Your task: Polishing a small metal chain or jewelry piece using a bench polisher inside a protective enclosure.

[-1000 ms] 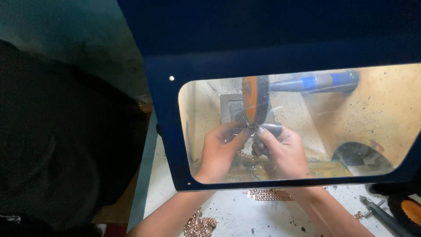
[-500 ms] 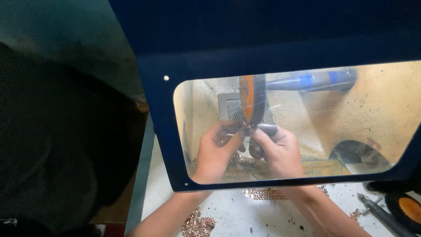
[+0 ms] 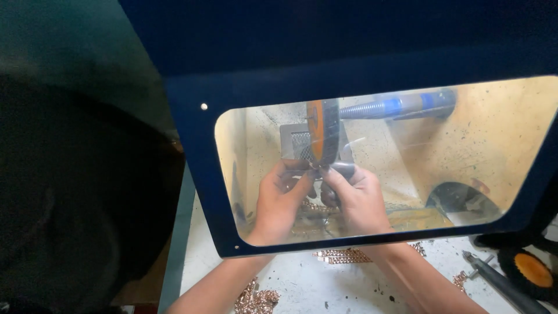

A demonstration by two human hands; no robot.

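Seen through a clear window in a dark blue hood (image 3: 192, 145), my left hand (image 3: 280, 203) and my right hand (image 3: 356, 200) pinch a small metal piece (image 3: 317, 168) together. They press it against the lower edge of an orange-and-black polishing wheel (image 3: 322, 131). The wheel sits on a blue-banded spindle (image 3: 395, 106) that runs off to the right. A copper-coloured chain (image 3: 314, 206) hangs down between my hands. What exactly the piece is stays hidden by my fingers.
More copper-coloured chains lie on the white bench: one (image 3: 340, 256) just below the hood, a heap (image 3: 256, 301) by my left forearm. A round dark opening (image 3: 462, 203) is inside the hood at right. A dark tool (image 3: 500, 285) and an orange-centred wheel (image 3: 532, 270) lie at bottom right.
My hands stay at the wheel holding the piece. The view has shifted slightly, so the hood window sits a little further left and lower in the picture.
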